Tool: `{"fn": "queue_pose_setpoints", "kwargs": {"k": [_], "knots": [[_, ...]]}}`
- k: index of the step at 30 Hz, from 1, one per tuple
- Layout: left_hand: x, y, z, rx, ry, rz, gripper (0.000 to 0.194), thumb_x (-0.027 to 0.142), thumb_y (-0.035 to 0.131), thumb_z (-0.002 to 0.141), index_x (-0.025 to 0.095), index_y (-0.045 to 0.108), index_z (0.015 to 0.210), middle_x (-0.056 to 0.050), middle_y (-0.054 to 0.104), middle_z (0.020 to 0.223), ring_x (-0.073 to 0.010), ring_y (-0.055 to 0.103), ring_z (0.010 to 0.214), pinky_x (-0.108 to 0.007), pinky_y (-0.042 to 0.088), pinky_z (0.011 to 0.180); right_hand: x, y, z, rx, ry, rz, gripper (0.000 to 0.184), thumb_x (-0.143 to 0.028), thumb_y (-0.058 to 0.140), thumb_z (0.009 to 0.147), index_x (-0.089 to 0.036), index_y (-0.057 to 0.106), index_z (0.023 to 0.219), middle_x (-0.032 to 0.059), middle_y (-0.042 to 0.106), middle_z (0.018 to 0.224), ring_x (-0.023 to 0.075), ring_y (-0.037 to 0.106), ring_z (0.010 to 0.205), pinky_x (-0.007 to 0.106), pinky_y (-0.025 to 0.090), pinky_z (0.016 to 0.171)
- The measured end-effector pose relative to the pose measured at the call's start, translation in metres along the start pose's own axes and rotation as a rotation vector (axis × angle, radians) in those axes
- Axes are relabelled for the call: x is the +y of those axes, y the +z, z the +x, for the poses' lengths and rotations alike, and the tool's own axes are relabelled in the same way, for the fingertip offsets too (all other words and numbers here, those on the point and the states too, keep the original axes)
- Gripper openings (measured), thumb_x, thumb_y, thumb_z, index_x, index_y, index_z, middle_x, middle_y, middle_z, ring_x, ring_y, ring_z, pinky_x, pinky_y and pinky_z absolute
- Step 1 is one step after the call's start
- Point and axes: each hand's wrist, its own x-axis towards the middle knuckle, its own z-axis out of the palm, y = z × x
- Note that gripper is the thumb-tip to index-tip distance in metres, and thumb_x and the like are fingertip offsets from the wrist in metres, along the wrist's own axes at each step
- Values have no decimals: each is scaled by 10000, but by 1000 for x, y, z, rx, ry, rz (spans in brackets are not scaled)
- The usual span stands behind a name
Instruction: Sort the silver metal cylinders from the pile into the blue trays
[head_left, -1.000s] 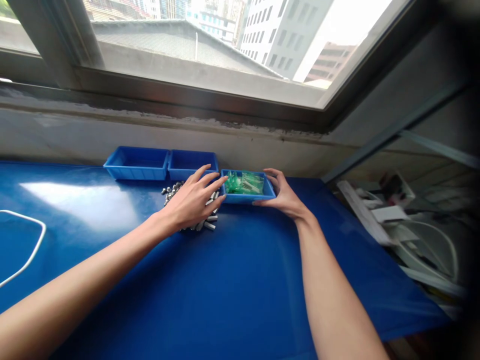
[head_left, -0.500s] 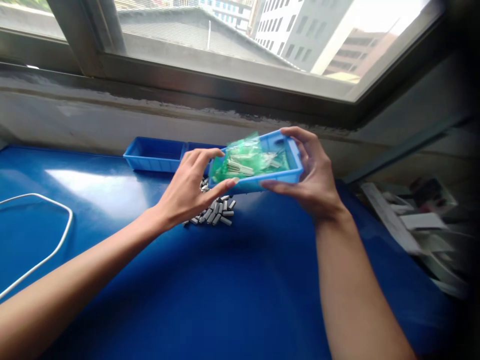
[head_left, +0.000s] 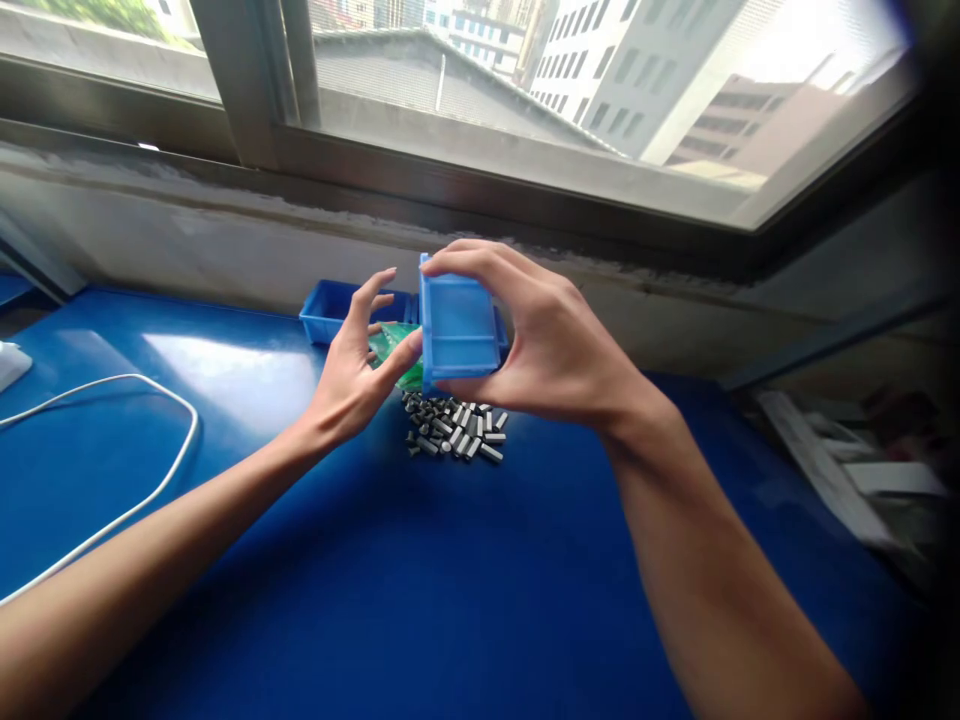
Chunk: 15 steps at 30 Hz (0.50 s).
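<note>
My right hand (head_left: 555, 340) is closed around a blue plastic bin (head_left: 461, 325), lifted above the table and tipped over to the left. At its left side shows a green plastic bag (head_left: 397, 350); the rest of the bin's contents are hidden. My left hand (head_left: 356, 365) is beside the bag, fingers curved and apart, with the thumb near the bin's edge. Beneath the bin, a pile of small metal cylinders and screw-like pieces (head_left: 461, 430) lies on the blue tabletop (head_left: 450, 580).
Another blue bin (head_left: 326, 312) stands against the wall behind my left hand, with one more partly hidden beside it. A white cable (head_left: 184, 450) curves over the table at left. Blurred white items (head_left: 892, 478) sit beyond the right edge. A window runs along the back.
My right hand has lifted the bin of green bags off the table, moved it left and tipped it over. My left hand has moved to the bin's left side. The camera view has shifted left.
</note>
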Motion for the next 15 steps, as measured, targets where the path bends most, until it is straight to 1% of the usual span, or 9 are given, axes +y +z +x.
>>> {"fn": "queue_pose_setpoints", "kwargs": {"k": [2, 3, 5, 7, 10, 13, 15], "knots": [[-2, 0, -1, 11, -6, 19, 614, 591, 548, 963, 395, 350, 1510, -25, 502, 1511, -296, 544, 1362, -433, 559, 1040, 1, 0, 1, -36, -19, 21, 668, -308, 850, 704, -280, 623, 1332, 51, 592, 1407, 314, 545, 1363, 490, 445, 1168], [-3, 0, -1, 10, -16, 28, 629, 579, 569, 954, 388, 349, 1510, -37, 520, 1492, -293, 577, 1321, -427, 575, 1008, 1, 0, 1, -49, -4, 40, 644, -315, 846, 712, -293, 637, 1321, 46, 590, 1406, 317, 541, 1366, 506, 436, 1170], [-5, 1, -1, 5, -39, 54, 634, 553, 598, 946, 339, 382, 1502, -76, 556, 1454, -283, 631, 1234, -423, 593, 955, -1, -3, 0, -56, 63, 93, 604, -330, 859, 699, -319, 675, 1274, 32, 598, 1384, 326, 538, 1365, 536, 426, 1171], [-7, 3, -1, -1, -39, 77, 560, 534, 594, 952, 273, 485, 1436, -98, 609, 1390, -264, 660, 1172, -421, 592, 941, -3, -8, -1, -38, 151, 156, 586, -335, 892, 652, -341, 713, 1209, 21, 616, 1341, 341, 540, 1360, 565, 418, 1171], [-5, 8, -1, -72, 12, 118, 404, 504, 561, 973, 222, 649, 1247, -91, 706, 1234, -247, 682, 1117, -414, 570, 963, -2, -18, -6, 3, 234, 221, 596, -335, 941, 571, -347, 748, 1135, 24, 637, 1288, 368, 540, 1355, 593, 404, 1176], [2, 12, -2, -162, 80, 221, 339, 462, 563, 973, 218, 718, 1152, -87, 738, 1174, -261, 673, 1130, -427, 523, 1018, 5, -29, -16, 10, 249, 183, 604, -387, 953, 559, -347, 755, 1128, 25, 639, 1294, 372, 537, 1361, 592, 391, 1193], [8, 15, -1, -220, 107, 265, 326, 454, 561, 975, 214, 748, 1095, -82, 749, 1153, -266, 670, 1125, -430, 509, 1020, 12, -37, -24, 2, 250, 136, 622, -430, 952, 564, -349, 753, 1147, 21, 637, 1307, 364, 544, 1357, 578, 401, 1196]]}}
